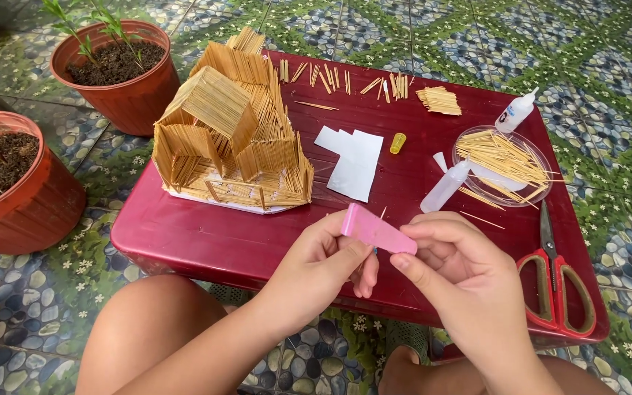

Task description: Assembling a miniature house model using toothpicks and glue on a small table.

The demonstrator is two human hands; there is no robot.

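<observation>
My left hand (323, 267) and my right hand (455, 267) together hold a small flat pink tool (376, 230), like a utility knife handle, over the near edge of a dark red plastic table (184, 234). A thin toothpick tip shows just behind the pink tool. At the table's left stands a house model built of toothpicks (232, 124) on a white base.
White paper pieces (352, 161), a yellow cap (398, 143), two glue bottles (444, 186) (515, 111), a clear dish of toothpicks (502, 155), toothpick bundles (439, 100) and red-handled scissors (554, 281) lie on the table. Two terracotta pots (122, 69) (16, 190) stand left on the pebble-pattern floor.
</observation>
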